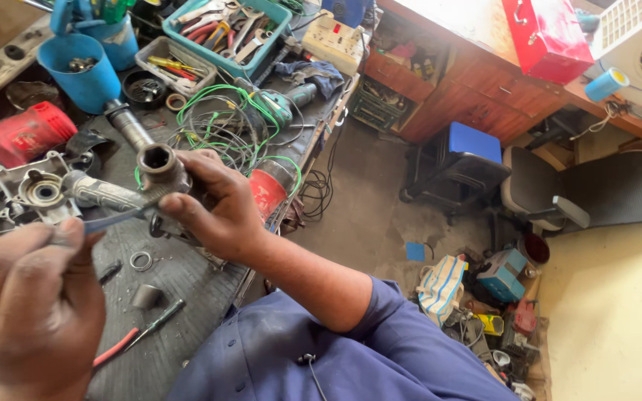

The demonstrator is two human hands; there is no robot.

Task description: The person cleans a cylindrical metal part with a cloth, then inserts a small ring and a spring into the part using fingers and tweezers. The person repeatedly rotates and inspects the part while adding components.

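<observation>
While gripped, metal housing (159,165) sits between right-hand fingers (187,212).

cup (83,70): blue
tool tray (273,33): teal
wire coil (224,122): green
motor housing (20,134): red
toolbox (548,37): red
sleeve (351,356): dark blue
cloth bag (440,286): white, blue stripes

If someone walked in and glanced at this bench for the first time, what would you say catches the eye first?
Front and centre, the right hand grips a grey metal tool housing over the dark workbench, while the left hand holds a thin tool to it at lower left. Behind them lies a tangle of green wire, with a blue cup and a teal tray of pliers at the back. A bright red toolbox stands on the wooden counter at upper right.
</observation>
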